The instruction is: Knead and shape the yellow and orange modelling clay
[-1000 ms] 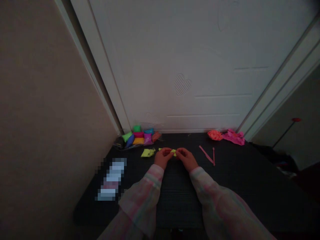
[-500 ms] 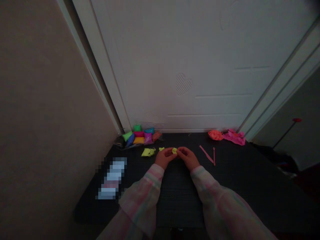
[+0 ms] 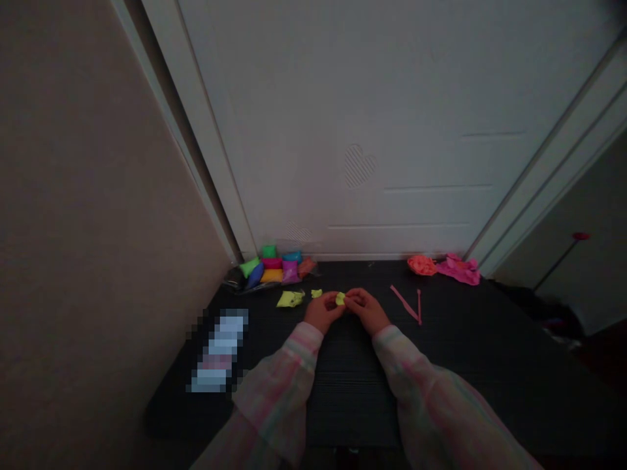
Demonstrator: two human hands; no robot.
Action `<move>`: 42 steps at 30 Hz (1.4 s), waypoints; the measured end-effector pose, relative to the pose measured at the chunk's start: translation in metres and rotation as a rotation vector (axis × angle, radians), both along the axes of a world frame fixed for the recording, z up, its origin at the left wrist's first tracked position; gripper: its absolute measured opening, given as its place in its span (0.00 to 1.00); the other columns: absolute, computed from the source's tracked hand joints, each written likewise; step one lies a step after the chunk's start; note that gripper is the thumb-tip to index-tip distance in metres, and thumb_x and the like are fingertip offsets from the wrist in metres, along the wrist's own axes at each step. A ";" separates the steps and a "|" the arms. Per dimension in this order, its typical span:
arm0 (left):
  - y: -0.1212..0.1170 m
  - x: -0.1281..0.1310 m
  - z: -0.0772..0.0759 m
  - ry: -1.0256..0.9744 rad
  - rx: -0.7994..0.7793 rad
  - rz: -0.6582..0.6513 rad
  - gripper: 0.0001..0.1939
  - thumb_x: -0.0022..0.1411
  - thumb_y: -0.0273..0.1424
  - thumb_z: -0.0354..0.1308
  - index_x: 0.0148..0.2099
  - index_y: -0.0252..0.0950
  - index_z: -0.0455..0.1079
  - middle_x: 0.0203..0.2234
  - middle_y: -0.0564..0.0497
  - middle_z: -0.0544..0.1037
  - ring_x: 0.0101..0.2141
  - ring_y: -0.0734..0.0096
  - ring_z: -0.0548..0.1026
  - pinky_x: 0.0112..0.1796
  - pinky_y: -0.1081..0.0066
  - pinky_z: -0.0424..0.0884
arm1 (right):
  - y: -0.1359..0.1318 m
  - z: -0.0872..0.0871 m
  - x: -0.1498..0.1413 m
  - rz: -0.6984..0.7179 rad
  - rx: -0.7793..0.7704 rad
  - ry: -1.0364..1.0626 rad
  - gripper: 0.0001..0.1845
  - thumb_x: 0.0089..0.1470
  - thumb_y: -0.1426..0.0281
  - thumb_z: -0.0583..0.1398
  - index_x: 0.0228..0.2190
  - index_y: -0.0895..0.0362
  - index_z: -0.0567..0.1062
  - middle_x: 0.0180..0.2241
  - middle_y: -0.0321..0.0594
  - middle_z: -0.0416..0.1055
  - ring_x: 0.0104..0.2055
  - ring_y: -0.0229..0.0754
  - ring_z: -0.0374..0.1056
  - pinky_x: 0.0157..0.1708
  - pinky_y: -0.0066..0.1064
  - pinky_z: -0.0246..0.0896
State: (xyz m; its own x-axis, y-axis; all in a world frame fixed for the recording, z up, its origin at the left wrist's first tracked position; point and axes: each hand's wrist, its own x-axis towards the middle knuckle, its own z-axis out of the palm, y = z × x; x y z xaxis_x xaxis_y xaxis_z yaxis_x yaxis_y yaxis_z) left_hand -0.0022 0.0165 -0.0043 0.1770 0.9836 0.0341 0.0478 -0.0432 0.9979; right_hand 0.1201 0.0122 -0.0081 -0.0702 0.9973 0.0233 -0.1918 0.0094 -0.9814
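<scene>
A small piece of yellow modelling clay (image 3: 340, 298) is pinched between the fingertips of my left hand (image 3: 323, 312) and my right hand (image 3: 368, 309), just above the dark table. Both hands are closed on it, thumbs toward me. Beside my left hand lies another small yellow clay piece (image 3: 317, 294). Farther left is a crumpled yellow packet (image 3: 290, 299). To the right of my right hand, two thin pink tools (image 3: 411, 307) meet at their near ends in a V shape.
A clear bag holds several coloured clay packets (image 3: 272, 264) at the table's back left. An orange-pink petalled clay shape (image 3: 422, 264) and a bright pink piece (image 3: 459, 268) lie at the back right. A blurred-out pale oblong (image 3: 223, 349) is on the left. Behind the table (image 3: 353, 391) stands a white door (image 3: 313, 130).
The yellow clay between my fingers has shifted slightly left and turned a little. The small piece beside my left hand shows more fully. Both hands stay in nearly the same place.
</scene>
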 end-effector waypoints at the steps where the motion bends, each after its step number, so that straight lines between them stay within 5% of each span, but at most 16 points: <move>1: 0.000 0.000 -0.001 0.021 0.011 -0.002 0.16 0.38 0.24 0.57 0.35 0.29 0.65 0.29 0.46 0.73 0.29 0.71 0.71 0.35 0.70 0.65 | 0.000 -0.001 0.000 0.003 0.007 -0.012 0.12 0.33 0.67 0.60 0.22 0.58 0.64 0.16 0.28 0.63 0.19 0.29 0.59 0.22 0.24 0.53; 17: -0.003 -0.002 0.000 0.276 0.212 0.062 0.09 0.43 0.32 0.52 0.29 0.35 0.69 0.20 0.53 0.72 0.22 0.75 0.67 0.26 0.76 0.62 | -0.002 -0.004 -0.001 -0.117 0.112 -0.322 0.11 0.36 0.62 0.57 0.23 0.56 0.67 0.20 0.33 0.64 0.23 0.34 0.60 0.25 0.27 0.55; 27: -0.007 -0.003 0.006 0.447 0.313 0.017 0.10 0.46 0.32 0.49 0.29 0.36 0.69 0.20 0.52 0.72 0.22 0.74 0.67 0.27 0.75 0.60 | -0.005 0.002 -0.003 -0.106 0.139 -0.330 0.11 0.37 0.62 0.56 0.23 0.57 0.67 0.21 0.34 0.65 0.24 0.34 0.61 0.26 0.27 0.56; 42: 0.001 0.003 0.001 -0.328 -0.203 0.004 0.15 0.36 0.33 0.59 0.28 0.30 0.65 0.20 0.51 0.71 0.23 0.75 0.70 0.26 0.73 0.67 | 0.002 0.001 0.002 -0.131 -0.036 -0.031 0.14 0.31 0.61 0.59 0.22 0.57 0.66 0.19 0.33 0.66 0.21 0.34 0.62 0.23 0.28 0.57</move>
State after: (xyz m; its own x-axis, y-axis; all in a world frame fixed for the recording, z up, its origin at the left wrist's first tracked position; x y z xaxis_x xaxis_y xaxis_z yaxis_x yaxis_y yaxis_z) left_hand 0.0006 0.0177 -0.0028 0.1848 0.9768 -0.1079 -0.2753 0.1568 0.9485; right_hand 0.1224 0.0143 -0.0070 0.0609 0.9981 -0.0129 -0.1607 -0.0030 -0.9870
